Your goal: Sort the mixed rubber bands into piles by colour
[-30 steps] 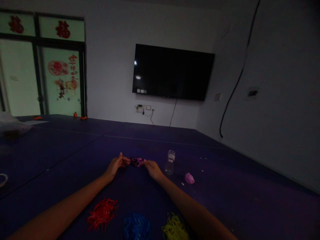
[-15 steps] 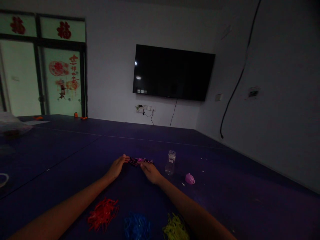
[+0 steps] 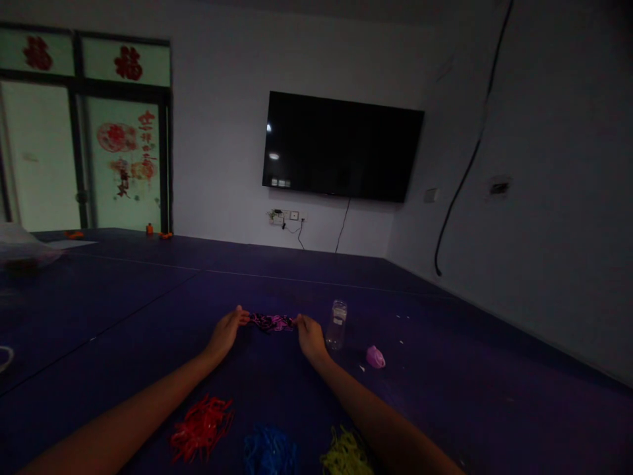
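Note:
A bundle of pink and dark strands [image 3: 271,322] stretches sideways between my two hands, low over the purple surface. At its left end the fingertips of my left hand [image 3: 227,332] are closed on the strands. My right hand [image 3: 310,335] pinches the bundle's right end, thumb and fingers together. A clear bottle [image 3: 336,330] stands upright just right of my right hand. Beyond it lies a pink cap-like piece [image 3: 374,357]. Nearer me are piles of red strands [image 3: 202,427], blue strands [image 3: 270,451] and yellow strands [image 3: 346,454], the last beside my right forearm.
The purple tabletop [image 3: 163,290] has seams across it and small white scraps at the right. A clear plastic bag [image 3: 24,247] lies at the far left. Small orange items [image 3: 165,235] are along the back edge, and a black cable [image 3: 457,191] hangs down the right wall.
My right hand has moved right, from over the bundle to its right end, uncovering the strands. The left hand has shifted slightly left. The piles and bottle have stayed in place.

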A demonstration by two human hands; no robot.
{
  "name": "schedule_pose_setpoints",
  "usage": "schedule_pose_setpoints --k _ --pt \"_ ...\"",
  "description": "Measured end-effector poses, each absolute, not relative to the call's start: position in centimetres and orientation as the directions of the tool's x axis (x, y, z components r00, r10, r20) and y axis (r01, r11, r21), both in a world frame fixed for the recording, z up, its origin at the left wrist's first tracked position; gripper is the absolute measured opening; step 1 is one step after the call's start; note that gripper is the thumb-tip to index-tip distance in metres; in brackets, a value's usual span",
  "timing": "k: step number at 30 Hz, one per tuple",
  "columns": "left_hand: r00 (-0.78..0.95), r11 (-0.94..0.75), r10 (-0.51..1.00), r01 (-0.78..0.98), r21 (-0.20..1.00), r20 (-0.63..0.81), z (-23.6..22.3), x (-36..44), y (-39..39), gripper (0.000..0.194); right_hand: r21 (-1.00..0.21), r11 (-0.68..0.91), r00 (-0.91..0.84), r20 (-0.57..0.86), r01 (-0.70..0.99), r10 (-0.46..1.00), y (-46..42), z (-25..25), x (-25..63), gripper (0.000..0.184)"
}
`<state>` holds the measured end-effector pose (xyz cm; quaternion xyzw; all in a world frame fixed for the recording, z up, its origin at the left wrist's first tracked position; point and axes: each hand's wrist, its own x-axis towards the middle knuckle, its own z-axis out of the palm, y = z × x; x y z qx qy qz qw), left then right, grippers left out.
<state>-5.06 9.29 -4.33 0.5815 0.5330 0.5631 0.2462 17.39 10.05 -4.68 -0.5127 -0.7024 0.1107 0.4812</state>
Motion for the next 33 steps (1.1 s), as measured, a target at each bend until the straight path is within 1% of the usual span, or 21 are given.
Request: schedule_pose_setpoints --k 3,5,8,10,11,13,16,19,24,29,33 --pt "-0.079 -0.374 0.895 0.408 0.833 0.440 -3.8 -4.6 8.5 0.058 -0.622 0.490 -0.033 0.599 0.611 0.800 10.1 -4.5 17.3 0.042" --pt "0.045 -0.430 0.883 0.479 0.765 0.468 -3.5 -4.3 7.9 0.057 -0.564 0.524 -0.093 0.619 0.639 0.780 10.0 -4.4 17.2 0.039" --pt "0.203 -0.495 0.860 0.552 0.671 0.468 -3.3 -3.8 7.2 0.054 -0.407 0.604 -0.292 0.606 0.686 0.740 9.7 -4.1 17.1 0.032" --pt "0.231 -0.498 0.858 0.593 0.632 0.459 -3.4 -3.7 7.1 0.051 -0.288 0.658 -0.426 0.572 0.696 0.701 9.5 -3.9 17.1 0.028" --pt "0.220 -0.492 0.859 0.607 0.624 0.463 -3.4 -3.6 7.2 0.050 -0.240 0.676 -0.472 0.556 0.697 0.684 9.4 -3.8 17.1 0.027" --pt "0.169 -0.480 0.858 0.603 0.637 0.486 -3.6 -3.6 7.3 0.050 -0.184 0.697 -0.524 0.535 0.693 0.663 9.1 -3.6 17.2 0.026" --pt "0.087 -0.477 0.851 0.540 0.693 0.517 -3.6 -3.7 7.3 0.052 -0.158 0.715 -0.562 0.512 0.681 0.649 9.0 -3.6 17.3 0.026" --pt "0.020 -0.465 0.850 0.496 0.733 0.527 -3.3 -3.7 7.0 0.052 -0.153 0.705 -0.565 0.492 0.692 0.662 8.9 -3.8 17.3 0.027" --pt "-0.073 -0.415 0.856 0.493 0.765 0.512 -2.7 -3.8 6.6 0.055 -0.160 0.654 -0.534 0.453 0.739 0.714 8.9 -4.2 17.2 0.032" --pt "-0.108 -0.386 0.867 0.474 0.791 0.487 -2.5 -4.0 6.8 0.059 -0.156 0.645 -0.542 0.417 0.748 0.729 8.9 -4.3 17.3 0.034" --pt "-0.113 -0.383 0.867 0.471 0.795 0.485 -2.6 -4.0 6.8 0.060 -0.175 0.638 -0.527 0.426 0.750 0.735 9.1 -4.4 17.2 0.035"
